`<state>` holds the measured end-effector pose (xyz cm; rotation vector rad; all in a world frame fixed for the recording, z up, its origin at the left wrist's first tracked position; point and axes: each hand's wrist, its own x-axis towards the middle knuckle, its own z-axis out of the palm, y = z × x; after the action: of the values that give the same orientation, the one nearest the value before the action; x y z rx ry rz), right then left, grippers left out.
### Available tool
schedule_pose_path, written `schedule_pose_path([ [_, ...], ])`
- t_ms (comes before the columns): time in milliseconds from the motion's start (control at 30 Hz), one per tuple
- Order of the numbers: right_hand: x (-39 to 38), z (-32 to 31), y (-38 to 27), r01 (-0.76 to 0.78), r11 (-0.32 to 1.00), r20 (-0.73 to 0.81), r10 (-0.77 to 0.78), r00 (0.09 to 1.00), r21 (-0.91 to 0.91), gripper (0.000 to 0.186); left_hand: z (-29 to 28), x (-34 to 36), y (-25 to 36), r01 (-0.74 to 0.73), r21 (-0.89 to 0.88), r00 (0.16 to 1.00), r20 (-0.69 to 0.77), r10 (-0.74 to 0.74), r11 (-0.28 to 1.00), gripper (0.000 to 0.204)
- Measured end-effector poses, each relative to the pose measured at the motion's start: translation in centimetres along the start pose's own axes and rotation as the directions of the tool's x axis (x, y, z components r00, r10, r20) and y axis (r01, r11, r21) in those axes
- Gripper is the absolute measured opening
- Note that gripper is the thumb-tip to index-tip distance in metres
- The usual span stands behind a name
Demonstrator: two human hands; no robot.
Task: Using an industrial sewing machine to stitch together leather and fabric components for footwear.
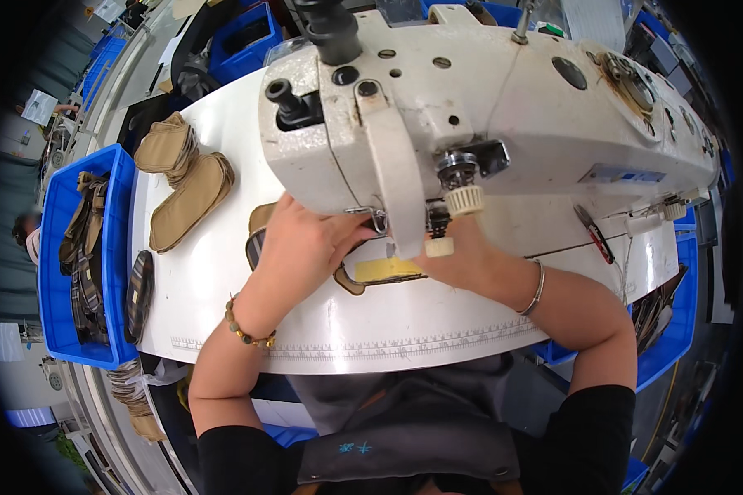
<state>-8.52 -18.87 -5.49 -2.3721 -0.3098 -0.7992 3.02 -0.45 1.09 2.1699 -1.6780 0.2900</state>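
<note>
A white sewing machine [504, 99] stands over the table. My left hand [301, 247] is left of its presser foot [378, 221], with fingertips pressed together on a plaid fabric piece [256, 247] with a tan edge. A yellow strip [384, 268] lies by that piece, below the foot. My right hand [462, 256] is at the right of the foot, beside the piece; its fingertips are hidden behind the machine's knobs.
Tan cut pieces [190, 198] are stacked at the left, beside a plaid piece [140, 293]. Blue bins [54, 264] with fabric pieces flank the white table [363, 346]. Red-handled snips [598, 239] lie at the right. A person [29, 235] is at the far left.
</note>
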Motion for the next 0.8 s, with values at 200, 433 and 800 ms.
schedule_pose_path([
  [200, 0.0, 0.0, 0.5, -0.219, 0.973, 0.159, 0.207, 0.965, 0.068, 0.010, 1.7, 0.2, -0.5, 0.010, -0.021, 1.000, -0.019, -0.011, 1.000, 0.018],
  [433, 0.3, 0.2, -0.2, -0.154, 0.987, 0.006, 0.154, 0.988, 0.053, 0.008, 2.1, 0.2, -1.2, 0.098, -0.170, 0.995, 0.014, -0.097, 0.981, 0.014],
  [800, -0.1, 0.2, 0.2, 0.022, 0.999, -0.071, -0.023, 0.997, -0.026, 0.012, 1.3, 0.7, -1.5, 0.143, -0.205, 0.989, 0.071, -0.131, 0.968, 0.016],
])
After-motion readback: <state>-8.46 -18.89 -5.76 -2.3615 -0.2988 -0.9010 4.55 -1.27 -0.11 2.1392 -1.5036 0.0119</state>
